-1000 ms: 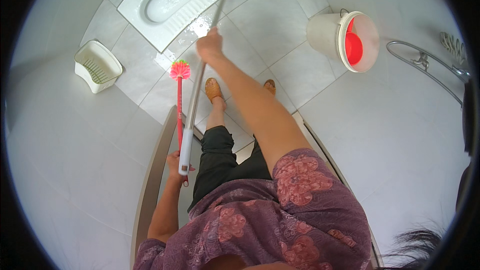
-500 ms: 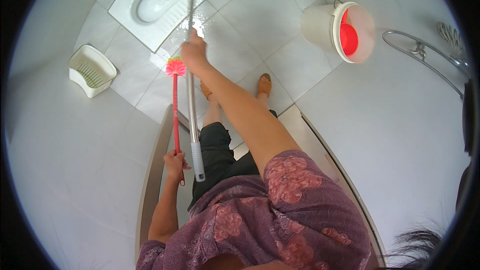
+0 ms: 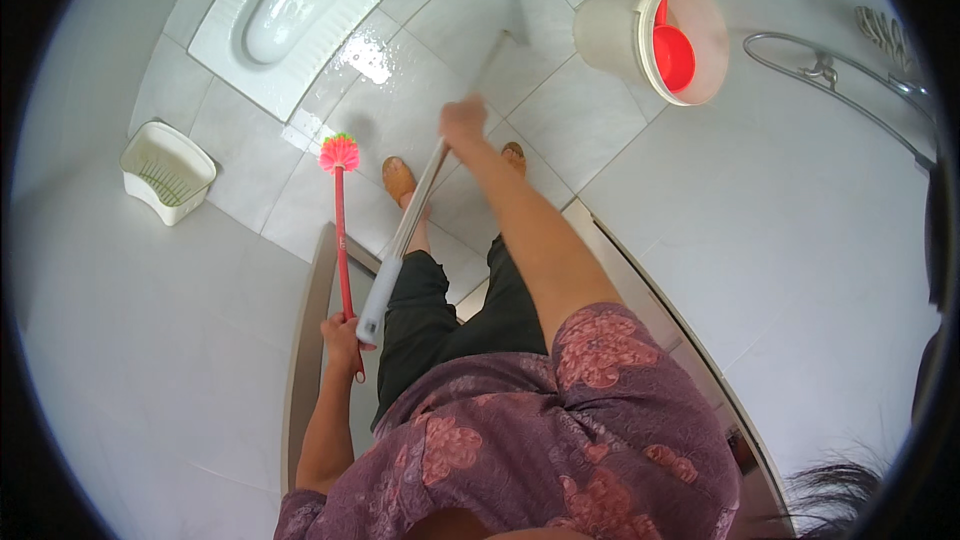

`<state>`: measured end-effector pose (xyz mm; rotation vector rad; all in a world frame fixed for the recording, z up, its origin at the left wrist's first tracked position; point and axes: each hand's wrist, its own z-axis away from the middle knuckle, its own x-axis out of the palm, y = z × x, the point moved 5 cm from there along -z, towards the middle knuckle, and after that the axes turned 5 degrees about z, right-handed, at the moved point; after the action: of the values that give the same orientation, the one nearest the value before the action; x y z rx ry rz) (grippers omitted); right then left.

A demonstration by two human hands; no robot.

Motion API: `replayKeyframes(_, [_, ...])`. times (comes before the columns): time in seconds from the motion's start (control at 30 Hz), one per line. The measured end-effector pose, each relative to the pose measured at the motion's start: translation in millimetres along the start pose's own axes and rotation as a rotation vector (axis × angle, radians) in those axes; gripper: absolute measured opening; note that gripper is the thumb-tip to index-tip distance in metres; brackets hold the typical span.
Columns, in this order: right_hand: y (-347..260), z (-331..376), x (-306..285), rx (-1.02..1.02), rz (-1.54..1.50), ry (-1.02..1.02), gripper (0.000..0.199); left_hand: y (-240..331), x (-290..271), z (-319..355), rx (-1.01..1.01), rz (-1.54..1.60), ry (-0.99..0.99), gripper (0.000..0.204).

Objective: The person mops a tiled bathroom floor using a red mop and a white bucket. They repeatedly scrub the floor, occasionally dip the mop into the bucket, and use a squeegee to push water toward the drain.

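My right hand [image 3: 464, 127], closed and slightly blurred, grips a long metal pole [image 3: 427, 183] around its middle. The pole's grey plastic grip [image 3: 379, 298] points back toward my left forearm. Its far end is smeared by motion over the floor tiles, so what it carries there cannot be made out. Lower left, my left hand [image 3: 341, 340] is wrapped round the red handle of a cleaning brush [image 3: 341, 225]. The brush's round pink and green bristle head points away from me, above the floor.
A white squat toilet [image 3: 232, 58] is set in the floor at the far left, with wet tiles beside it. A white basket [image 3: 138, 172] hangs at the left wall. Far right stands a white bucket [image 3: 608, 38] holding a red dipper [image 3: 675, 62]. A shower hose [image 3: 790, 65] hangs beyond.
My right hand has swung the pole to the right, off the toilet's drain hole and over the floor tiles. The left hand keeps its hold on the brush, almost unmoved.
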<state>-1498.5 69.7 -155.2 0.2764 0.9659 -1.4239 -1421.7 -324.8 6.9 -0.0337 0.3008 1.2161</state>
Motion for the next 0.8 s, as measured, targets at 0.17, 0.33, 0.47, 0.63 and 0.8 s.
replayKeyframes(0.17, [-20.5, -0.3, -6.0, -0.032, -0.156, -0.032, 0.027, 11.8, 4.5, 3.9, 0.052, -0.039, 0.007, 0.005])
replayKeyframes(0.33, [-31.7, -74.0, -89.3, -0.220, 0.647, -0.112, 0.013, 15.6, 14.0, 6.9, 0.050, 0.028, -0.006, 0.004])
replayKeyframes(0.47, [-53.9, -78.7, -115.5, -0.495, 1.052, -0.108, 0.010, 13.5, 22.9, 8.2, 0.054, 0.039, -0.045, 0.005])
replayKeyframes(0.63, [-52.1, -20.4, -88.0, -0.256, 0.190, -0.228, 0.018, 10.7, 34.2, 13.2, -0.004, -0.073, -0.035, 0.006])
replayKeyframes(0.8, [3.2, 18.8, -114.6, -0.265, -0.014, -0.279, 0.032, 36.9, 48.0, 26.0, 0.012, -0.131, -0.041, 0.006])
